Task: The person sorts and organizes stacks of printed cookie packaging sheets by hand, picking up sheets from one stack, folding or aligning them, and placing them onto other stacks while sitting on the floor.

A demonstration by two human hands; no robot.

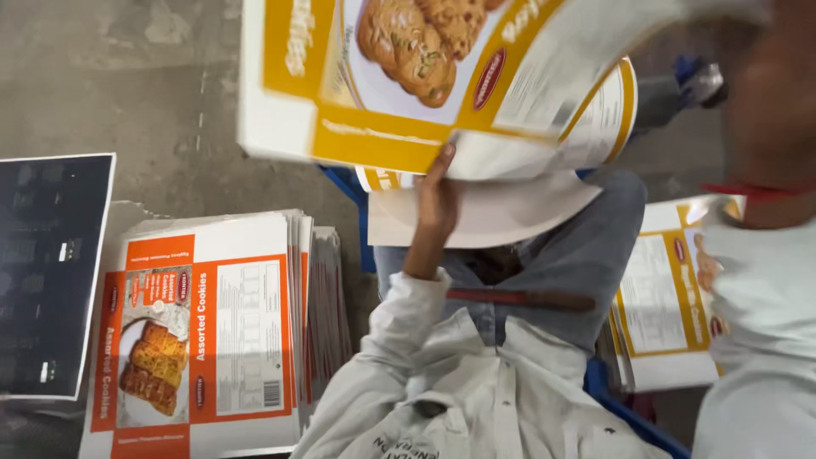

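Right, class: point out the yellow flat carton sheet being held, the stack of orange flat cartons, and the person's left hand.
Yellow flat carton sheet (399, 140), head view, on its lower yellow band.
Stack of orange flat cartons (242, 327), head view, on the top sheet's white panel.
Left hand (438, 200), head view, on the back of the hand.

Packaging workshop: stacked flat cartons (212, 331)
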